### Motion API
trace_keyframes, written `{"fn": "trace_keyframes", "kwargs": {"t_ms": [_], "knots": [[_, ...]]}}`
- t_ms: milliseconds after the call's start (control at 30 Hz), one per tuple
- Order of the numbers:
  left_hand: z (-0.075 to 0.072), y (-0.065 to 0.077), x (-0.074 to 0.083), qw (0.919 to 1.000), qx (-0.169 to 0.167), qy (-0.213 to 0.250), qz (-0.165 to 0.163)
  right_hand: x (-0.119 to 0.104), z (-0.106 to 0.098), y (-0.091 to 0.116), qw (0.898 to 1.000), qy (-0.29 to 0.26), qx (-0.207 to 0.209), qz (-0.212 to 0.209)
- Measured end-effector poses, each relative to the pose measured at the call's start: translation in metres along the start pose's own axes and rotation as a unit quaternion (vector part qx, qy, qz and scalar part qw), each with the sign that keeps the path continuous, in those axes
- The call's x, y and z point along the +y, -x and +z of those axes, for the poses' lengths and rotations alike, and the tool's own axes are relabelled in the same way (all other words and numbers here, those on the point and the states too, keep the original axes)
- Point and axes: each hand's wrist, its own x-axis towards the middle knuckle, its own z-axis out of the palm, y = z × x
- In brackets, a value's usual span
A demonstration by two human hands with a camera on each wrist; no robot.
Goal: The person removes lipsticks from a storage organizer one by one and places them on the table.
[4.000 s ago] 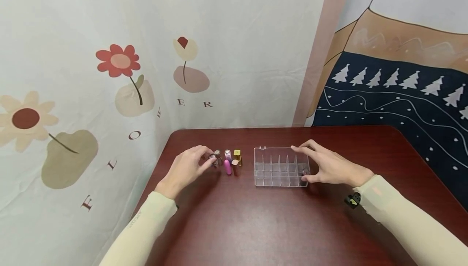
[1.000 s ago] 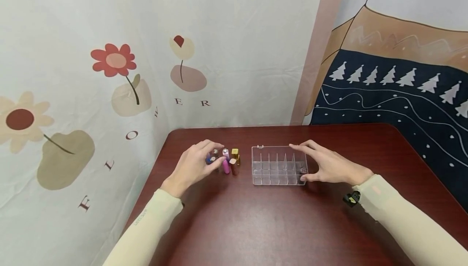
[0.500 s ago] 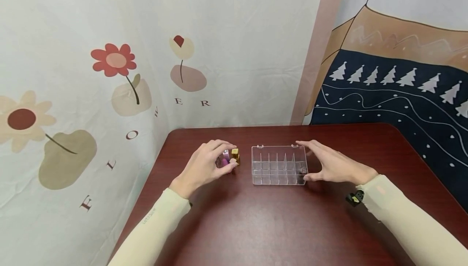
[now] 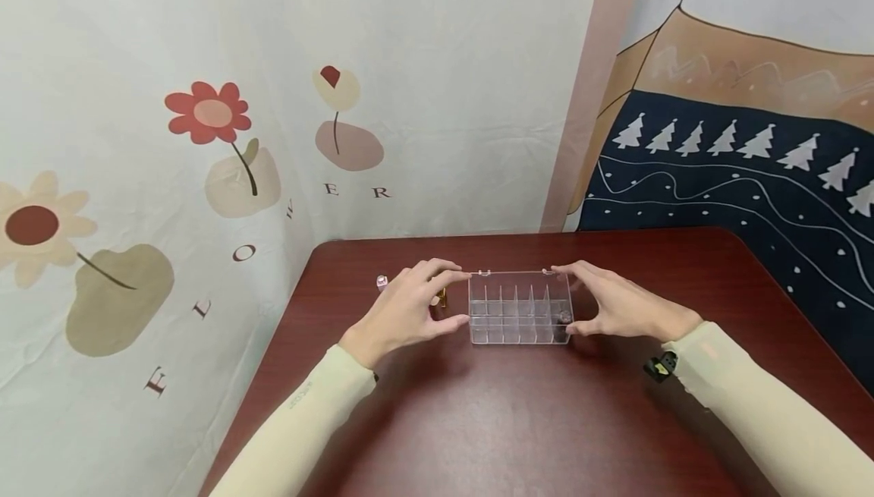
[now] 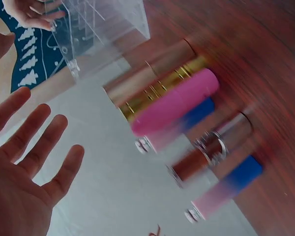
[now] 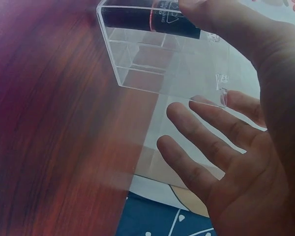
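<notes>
A clear compartment box stands on the table with a dark tube in its right-end compartment. My right hand holds the box's right end, thumb at the front corner and index finger at the back. In the head view my left hand has its thumb and fingertips right at the box's left edge. Its fingers look extended and spread in the left wrist view. Beside it stand a bright pink tube, a gold tube, a rose-gold tube, a brown lip gloss tube and two pink-and-blue tubes.
The reddish-brown table extends in front of the box and to both sides. Behind it hangs a pale curtain with printed flowers, and at the right a dark blue cloth with white trees.
My left hand has moved right, from around the tubes to the box's left end. It now covers most of the tubes in the head view. The right index finger has shifted slightly right.
</notes>
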Motion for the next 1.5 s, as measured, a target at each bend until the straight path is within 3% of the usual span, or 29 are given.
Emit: {"fn": "trace_keyframes", "kwargs": {"t_ms": [567, 800, 1133, 1500], "knots": [[0.021, -0.041, 0.040, 0.9986, -0.033, -0.035, 0.024, 0.003, 0.002, 0.001, 1.000, -0.017, 0.001, 0.003], [0.036, -0.053, 0.055, 0.9969, -0.054, -0.057, -0.008, 0.005, 0.005, 0.001, 1.000, -0.016, 0.016, -0.010], [0.049, -0.073, 0.078, 0.9891, -0.097, -0.074, -0.083, 0.008, 0.006, 0.002, 1.000, -0.014, 0.017, -0.004], [0.073, -0.088, 0.091, 0.9874, -0.112, -0.054, -0.097, 0.008, 0.006, 0.002, 1.000, -0.012, 0.014, -0.007]]}}
